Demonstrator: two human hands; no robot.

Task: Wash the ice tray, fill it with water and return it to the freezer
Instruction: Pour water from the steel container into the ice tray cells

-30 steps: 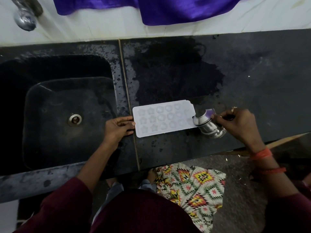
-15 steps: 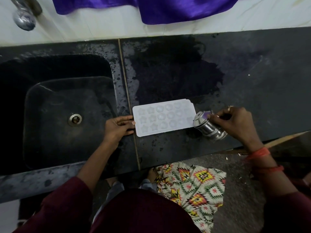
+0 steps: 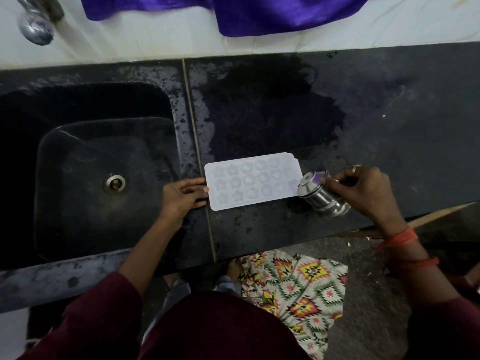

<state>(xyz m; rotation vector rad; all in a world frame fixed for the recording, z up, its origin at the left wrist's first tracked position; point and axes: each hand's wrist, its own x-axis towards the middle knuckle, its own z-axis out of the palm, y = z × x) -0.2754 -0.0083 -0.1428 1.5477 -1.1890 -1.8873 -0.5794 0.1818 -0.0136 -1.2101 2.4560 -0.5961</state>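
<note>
A white ice tray (image 3: 253, 181) with star and round moulds lies flat on the black counter (image 3: 389, 120), just right of the sink. My left hand (image 3: 181, 197) rests on the tray's left end, fingers pressing its edge. My right hand (image 3: 363, 190) grips a small steel cup (image 3: 320, 194), tipped on its side with the mouth at the tray's right end. Whether water runs from it is unclear.
A dark sink (image 3: 85, 172) with a round drain (image 3: 115, 183) lies on the left, a steel tap (image 3: 36, 24) above it. Purple cloth (image 3: 259, 11) hangs on the white wall. The counter is wet around the tray. A patterned mat (image 3: 298, 284) lies on the floor below.
The steel cup has shifted slightly and tilted a little more toward the tray's right end. My left hand has stayed at the tray's left edge.
</note>
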